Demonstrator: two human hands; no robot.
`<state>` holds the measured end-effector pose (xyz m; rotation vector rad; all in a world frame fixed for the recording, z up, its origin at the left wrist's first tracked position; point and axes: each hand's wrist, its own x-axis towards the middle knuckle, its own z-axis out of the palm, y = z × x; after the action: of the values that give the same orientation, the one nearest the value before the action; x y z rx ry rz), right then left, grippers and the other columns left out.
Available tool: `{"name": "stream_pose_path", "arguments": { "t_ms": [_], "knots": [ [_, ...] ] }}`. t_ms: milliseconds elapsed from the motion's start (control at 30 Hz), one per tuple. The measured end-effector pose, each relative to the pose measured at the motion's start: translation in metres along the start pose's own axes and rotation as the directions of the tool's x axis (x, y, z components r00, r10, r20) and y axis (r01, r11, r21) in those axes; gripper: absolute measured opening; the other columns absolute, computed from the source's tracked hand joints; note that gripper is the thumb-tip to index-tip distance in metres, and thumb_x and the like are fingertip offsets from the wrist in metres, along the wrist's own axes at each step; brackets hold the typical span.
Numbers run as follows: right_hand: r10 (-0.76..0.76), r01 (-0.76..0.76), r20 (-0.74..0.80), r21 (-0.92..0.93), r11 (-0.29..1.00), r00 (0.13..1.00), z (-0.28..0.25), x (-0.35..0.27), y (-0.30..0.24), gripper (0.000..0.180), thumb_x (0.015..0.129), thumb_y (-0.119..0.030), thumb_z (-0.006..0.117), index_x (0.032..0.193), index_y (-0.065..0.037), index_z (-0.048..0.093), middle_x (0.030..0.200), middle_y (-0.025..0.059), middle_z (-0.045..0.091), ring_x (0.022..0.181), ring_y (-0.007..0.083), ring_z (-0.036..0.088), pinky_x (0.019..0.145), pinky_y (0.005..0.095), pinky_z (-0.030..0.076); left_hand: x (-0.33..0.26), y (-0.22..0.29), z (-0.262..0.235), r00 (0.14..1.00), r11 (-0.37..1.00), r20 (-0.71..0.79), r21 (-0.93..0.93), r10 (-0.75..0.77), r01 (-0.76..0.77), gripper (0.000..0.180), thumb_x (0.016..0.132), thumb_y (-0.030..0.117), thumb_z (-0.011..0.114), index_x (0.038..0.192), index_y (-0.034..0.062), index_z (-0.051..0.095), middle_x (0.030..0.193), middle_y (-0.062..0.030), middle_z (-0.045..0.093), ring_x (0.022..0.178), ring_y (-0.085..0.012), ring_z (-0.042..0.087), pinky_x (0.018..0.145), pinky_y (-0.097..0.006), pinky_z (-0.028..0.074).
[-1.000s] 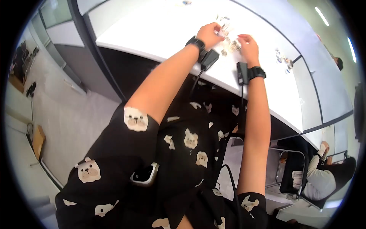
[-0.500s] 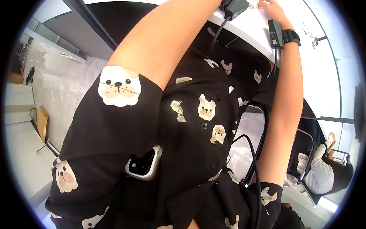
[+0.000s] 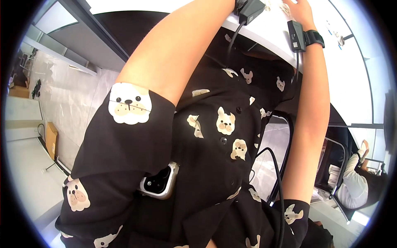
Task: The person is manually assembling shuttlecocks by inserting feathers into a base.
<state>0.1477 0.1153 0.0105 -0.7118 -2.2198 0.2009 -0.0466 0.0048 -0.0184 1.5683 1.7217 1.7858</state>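
My left forearm [image 3: 178, 45] reaches up across the view to the white table [image 3: 278, 40]. A black box-shaped device with a cable [image 3: 250, 11] sits at that wrist, and the hand itself lies beyond the upper edge. My right hand [image 3: 302, 11] is over the table, its fingers partly cut off by the upper edge. Its visible fingers look bent, close around a small pale, cream-coloured piece [image 3: 285, 8] whose kind I cannot make out. Another small pale piece [image 3: 267, 5] shows between the two wrists. A second black device [image 3: 296, 36] and a dark wristband [image 3: 315, 39] are on my right wrist.
Small loose items [image 3: 340, 40] lie on the table to the right. Black cables [image 3: 276, 169] hang down in front of my patterned shirt [image 3: 206, 153]. Another person [image 3: 356, 186] sits at the lower right. A cardboard box [image 3: 51, 139] stands on the left.
My right hand has shifted slightly up and to the right, farther out of the picture. The pale pieces now show as two separate spots. The whole view has moved a little.
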Motion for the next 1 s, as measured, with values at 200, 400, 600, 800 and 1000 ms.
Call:
{"name": "stream_pose_path", "arguments": {
  "t_ms": [200,400,600,800,1000],
  "knots": [
    [-0.075,0.072,0.014,0.143,0.987,0.997,0.003,0.001,0.004,0.027,0.100,-0.022,0.064,0.108,0.001,0.076,0.104,0.0205,0.076,0.096,0.0300,0.073,0.089,0.0386,0.054,-0.006,0.003,0.000,0.996,0.988,-0.054,0.141,0.076,-0.068,0.038,0.076,0.016,0.083,0.108,0.0002,0.069,0.105,-0.0175,0.075,0.094,-0.0283,0.072,0.086,-0.037,0.056],
    [-0.034,0.015,0.089,0.205,0.979,0.995,0.005,0.007,0.016,0.035,0.101,-0.027,0.063,0.126,-0.004,0.072,0.113,0.0115,0.075,0.097,0.0184,0.068,0.092,0.0294,0.050,-0.015,0.017,-0.005,1.000,0.994,0.003,0.110,0.004,-0.005,0.038,0.078,0.013,0.080,0.112,0.0008,0.069,0.105,-0.0179,0.075,0.096,-0.0307,0.072,0.088,-0.038,0.056],
    [0.022,-0.018,-0.022,0.187,0.982,1.000,0.005,-0.002,0.000,0.034,0.097,-0.029,0.070,0.120,-0.004,0.075,0.101,0.0177,0.073,0.091,0.0257,0.070,0.085,0.0354,0.053,-0.020,0.018,-0.007,0.999,0.997,0.022,0.070,-0.031,0.029,0.038,0.079,0.013,0.079,0.113,0.0005,0.068,0.108,-0.0186,0.074,0.100,-0.0318,0.072,0.091,-0.038,0.055],
    [0.081,-0.078,0.001,0.248,0.966,0.997,-0.012,-0.013,-0.031,0.034,0.092,-0.021,0.076,0.119,-0.001,0.072,0.086,0.0063,0.075,0.078,0.0120,0.068,0.074,0.0258,0.052,-0.023,0.016,-0.003,0.998,0.996,0.012,0.056,-0.065,0.065,0.041,0.075,0.015,0.086,0.113,0.0099,0.073,0.112,-0.0081,0.076,0.090,-0.0219,0.075,0.084,-0.034,0.058],
    [0.199,-0.197,0.026,0.312,0.929,0.980,-0.015,-0.018,-0.045,0.028,0.088,-0.019,0.079,0.111,-0.004,0.075,0.083,0.0065,0.074,0.071,0.0124,0.068,0.066,0.0271,0.052,-0.030,0.028,-0.005,0.995,0.991,0.001,0.096,-0.096,0.095,0.042,0.076,0.014,0.085,0.115,0.0074,0.072,0.112,-0.0100,0.076,0.091,-0.0230,0.075,0.085,-0.034,0.058]
  ]
}}
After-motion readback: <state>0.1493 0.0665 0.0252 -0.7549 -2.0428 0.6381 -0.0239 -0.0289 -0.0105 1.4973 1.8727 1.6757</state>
